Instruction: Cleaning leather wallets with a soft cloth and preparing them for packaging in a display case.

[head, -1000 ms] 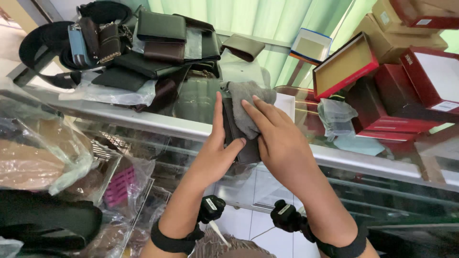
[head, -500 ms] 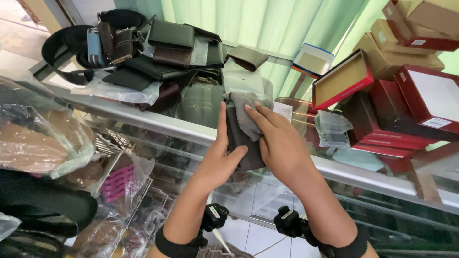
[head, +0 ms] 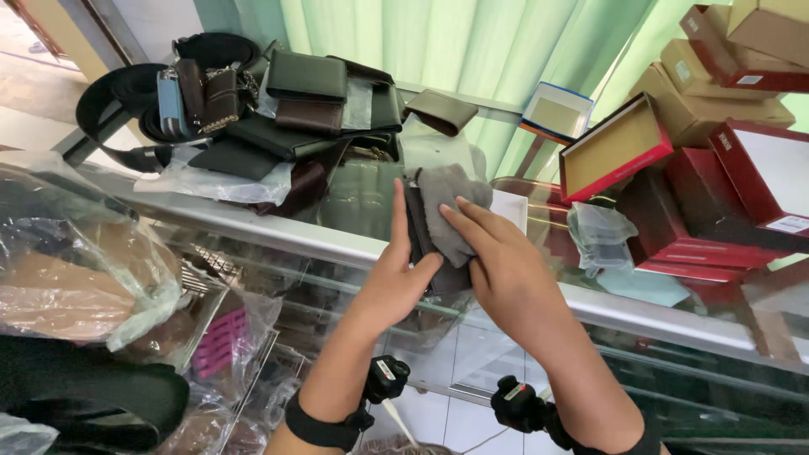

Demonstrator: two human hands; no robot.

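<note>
The left hand (head: 394, 282) holds a dark, flat leather wallet (head: 419, 244) upright from its left side, fingers straight along the edge and the thumb pressed across its lower face, so the hand grips the wallet. The right hand (head: 504, 274) presses a soft grey cloth (head: 451, 206) against the wallet's front, its fingers laid flat over the fabric and bearing on it rather than curled round it. Wallet and cloth sit above the metal-edged front rim of a glass display counter (head: 278, 226). Behind, on the counter top, lies a heap of dark green and brown wallets (head: 312, 93) beside coiled black belts (head: 118, 105). To the right stand red and tan cardboard boxes (head: 725, 168), one open with a yellow lining, and a crumpled clear plastic bag (head: 600, 232) just before them. Plastic-wrapped goods (head: 76, 261) fill the lower left. Both wrists wear black bands.
</note>
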